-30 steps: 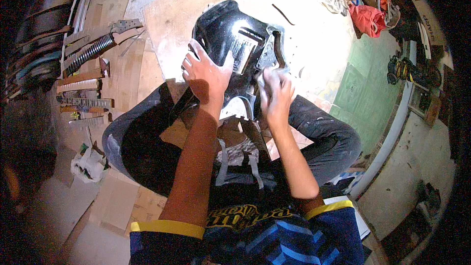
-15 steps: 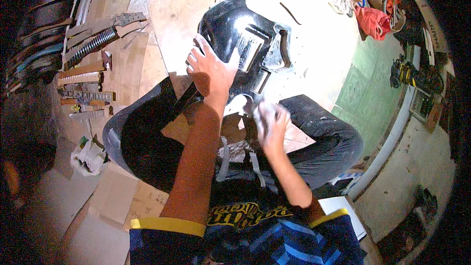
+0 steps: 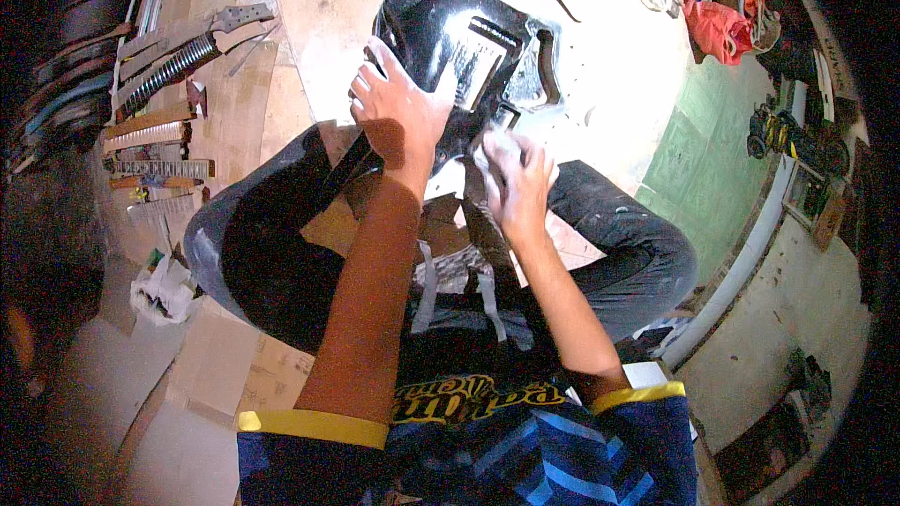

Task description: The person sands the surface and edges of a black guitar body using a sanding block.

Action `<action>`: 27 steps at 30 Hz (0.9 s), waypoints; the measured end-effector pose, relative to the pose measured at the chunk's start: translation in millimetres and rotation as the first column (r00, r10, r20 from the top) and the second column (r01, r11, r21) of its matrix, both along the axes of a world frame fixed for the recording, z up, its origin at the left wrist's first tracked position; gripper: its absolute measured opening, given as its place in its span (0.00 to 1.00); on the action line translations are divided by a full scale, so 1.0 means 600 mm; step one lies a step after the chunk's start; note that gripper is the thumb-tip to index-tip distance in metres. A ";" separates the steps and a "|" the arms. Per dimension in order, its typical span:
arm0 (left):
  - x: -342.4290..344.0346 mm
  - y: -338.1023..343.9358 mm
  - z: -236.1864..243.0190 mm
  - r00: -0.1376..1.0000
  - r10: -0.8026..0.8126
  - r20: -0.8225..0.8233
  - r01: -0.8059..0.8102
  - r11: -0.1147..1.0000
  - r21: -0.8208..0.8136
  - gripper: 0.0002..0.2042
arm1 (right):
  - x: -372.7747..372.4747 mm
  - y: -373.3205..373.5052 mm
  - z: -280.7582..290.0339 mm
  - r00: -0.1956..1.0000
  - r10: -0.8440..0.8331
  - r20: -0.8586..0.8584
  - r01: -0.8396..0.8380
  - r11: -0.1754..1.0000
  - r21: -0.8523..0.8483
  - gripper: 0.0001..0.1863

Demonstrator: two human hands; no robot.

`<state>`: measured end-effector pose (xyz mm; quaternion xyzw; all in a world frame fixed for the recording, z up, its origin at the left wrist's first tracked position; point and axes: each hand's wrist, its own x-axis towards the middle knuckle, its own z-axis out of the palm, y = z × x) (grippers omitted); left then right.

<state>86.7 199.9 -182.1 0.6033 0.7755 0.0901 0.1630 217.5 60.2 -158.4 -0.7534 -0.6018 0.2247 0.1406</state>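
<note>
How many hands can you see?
2: the left hand on the left side of the black guitar body, the right hand near its lower end. Dark edges might hide others.

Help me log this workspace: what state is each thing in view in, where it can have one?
Glossy black guitar-shaped body: face up, cut-outs uncovered.
Left hand: fingers spread, resting on the body.
Right hand: fingers curled, blurred; its contents unclear.
Red cloth-like bundle: crumpled.
White plastic-looking bag: crumpled.
Brown cardboard sheet: lying flat.
Dark fabric trousers: legs bent, pale smudges.
</note>
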 end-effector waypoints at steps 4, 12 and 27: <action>-0.001 0.003 0.002 1.000 0.000 -0.006 0.000 0.999 -0.047 0.52 | -0.004 -0.105 -0.019 0.998 -0.028 -0.063 0.030 0.999 0.022 0.28; -0.003 0.001 0.007 1.000 -0.008 0.018 0.009 0.999 -0.041 0.51 | -0.004 -0.054 -0.020 0.998 -0.064 -0.005 0.064 0.998 0.029 0.25; -0.004 -0.003 -0.008 1.000 -0.012 -0.017 0.013 0.998 0.062 0.51 | 0.001 -0.086 -0.006 0.980 0.172 0.095 -0.168 0.984 -0.051 0.24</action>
